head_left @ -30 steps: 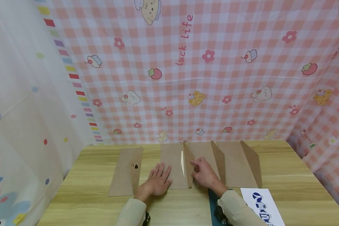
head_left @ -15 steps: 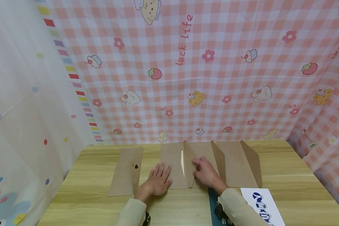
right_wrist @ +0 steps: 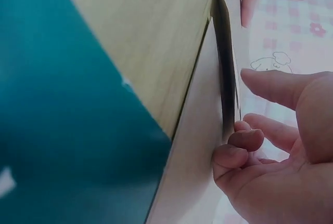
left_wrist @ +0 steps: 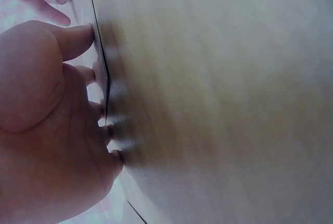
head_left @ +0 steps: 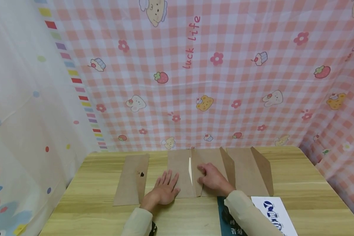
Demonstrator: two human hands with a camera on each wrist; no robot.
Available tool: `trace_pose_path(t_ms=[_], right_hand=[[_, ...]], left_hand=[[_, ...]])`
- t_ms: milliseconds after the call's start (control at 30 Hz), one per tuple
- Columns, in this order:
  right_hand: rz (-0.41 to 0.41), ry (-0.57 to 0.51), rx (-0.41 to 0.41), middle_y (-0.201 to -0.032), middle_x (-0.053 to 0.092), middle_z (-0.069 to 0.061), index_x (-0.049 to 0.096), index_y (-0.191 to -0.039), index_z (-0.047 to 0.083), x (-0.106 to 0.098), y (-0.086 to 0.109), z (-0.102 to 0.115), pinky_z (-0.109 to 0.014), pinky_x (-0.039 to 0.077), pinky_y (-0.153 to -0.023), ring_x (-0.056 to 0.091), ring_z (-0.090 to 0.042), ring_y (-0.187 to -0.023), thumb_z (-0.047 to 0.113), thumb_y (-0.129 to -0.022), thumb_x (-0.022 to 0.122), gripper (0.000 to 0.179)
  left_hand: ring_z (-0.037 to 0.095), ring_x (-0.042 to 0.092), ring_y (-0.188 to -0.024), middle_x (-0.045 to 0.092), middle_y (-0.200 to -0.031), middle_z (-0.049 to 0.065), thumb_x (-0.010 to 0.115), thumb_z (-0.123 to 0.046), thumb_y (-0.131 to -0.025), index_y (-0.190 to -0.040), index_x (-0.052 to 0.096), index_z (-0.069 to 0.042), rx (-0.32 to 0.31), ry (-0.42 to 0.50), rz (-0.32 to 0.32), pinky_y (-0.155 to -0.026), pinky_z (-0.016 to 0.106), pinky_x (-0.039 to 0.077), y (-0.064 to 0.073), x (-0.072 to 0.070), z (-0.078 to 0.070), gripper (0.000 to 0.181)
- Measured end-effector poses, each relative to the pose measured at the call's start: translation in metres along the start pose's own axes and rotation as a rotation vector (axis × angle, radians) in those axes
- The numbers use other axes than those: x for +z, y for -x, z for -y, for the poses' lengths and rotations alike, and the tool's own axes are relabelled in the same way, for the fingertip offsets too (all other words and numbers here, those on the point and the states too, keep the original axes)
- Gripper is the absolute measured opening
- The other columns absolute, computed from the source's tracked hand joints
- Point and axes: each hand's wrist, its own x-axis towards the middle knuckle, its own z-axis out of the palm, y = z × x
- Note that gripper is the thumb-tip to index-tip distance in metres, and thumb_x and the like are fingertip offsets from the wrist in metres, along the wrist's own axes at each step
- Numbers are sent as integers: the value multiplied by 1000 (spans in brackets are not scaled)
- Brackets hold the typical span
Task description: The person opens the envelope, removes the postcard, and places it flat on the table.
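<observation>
A brown paper envelope (head_left: 179, 173) lies in the middle of the table in the head view, its flap (head_left: 196, 177) folded out to the right. A white sliver (head_left: 190, 168) shows along the opening. My left hand (head_left: 165, 190) rests flat with spread fingers on the envelope's near left part. Over the flap is my right hand (head_left: 213, 177), index finger and thumb reaching left. In the right wrist view, thumb and index finger stand apart and the other fingers (right_wrist: 231, 156) curl loosely; nothing shows between them. Whether the fingertips press the flap is hard to tell.
Two more brown envelopes with flaps out, a nearer one (head_left: 212, 157) and a farther one (head_left: 245, 170), lie to the right. Another envelope (head_left: 127, 180) with a small black print lies left. A teal card (head_left: 224, 213) and a white printed sheet (head_left: 268, 209) are near the front right.
My right hand first shifted slightly right along with the flap, which now lies flatter, then moved back left over it. My left hand has stayed in place.
</observation>
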Motion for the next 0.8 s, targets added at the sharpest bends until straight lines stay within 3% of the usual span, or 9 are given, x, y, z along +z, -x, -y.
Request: trace_pose_path(t_ms=[100, 333, 433, 567, 800], right_hand=[[25, -9, 13, -90, 46, -8, 62, -116, -1, -2, -2, 0, -41, 39, -79, 46, -25, -89, 3, -86, 71, 32], [58, 11, 63, -104, 62, -13, 56, -137, -1, 0, -10, -2, -49, 47, -96, 55, -26, -96, 13, -90, 71, 51], [53, 14, 67, -123, 63, -20, 54, -139, 0, 2, -13, -3, -52, 44, -104, 58, -29, -110, 15, -91, 70, 53], [33, 25, 39, -138, 55, -25, 53, -139, -4, 5, -15, -2, -53, 37, -110, 51, -38, -129, 14, -91, 70, 54], [8, 105, 12, -136, 55, -29, 52, -138, -6, 9, -16, 1, -54, 38, -109, 50, -43, -129, 17, -91, 71, 56]], left_hand=[[39, 1, -152, 6, -165, 21, 41, -35, -106, -158, 23, -7, -9, 11, 6, -120, 59, 6, 5, -6, -6, 62], [36, -4, -152, 0, -166, 18, 34, -39, -107, -160, 17, -11, -10, -21, 2, -121, 56, 4, -6, 7, 6, 62], [37, -2, -152, 3, -166, 18, 37, -38, -107, -159, 20, -10, 6, -13, -21, -120, 57, 5, -10, 12, 12, 62], [37, -1, -152, 3, -166, 18, 38, -39, -106, -159, 21, -11, 12, -3, -31, -120, 58, 5, -13, 14, 15, 62], [37, -1, -152, 4, -166, 18, 38, -39, -106, -159, 21, -11, 10, -2, -32, -120, 58, 6, -10, 10, 11, 62]])
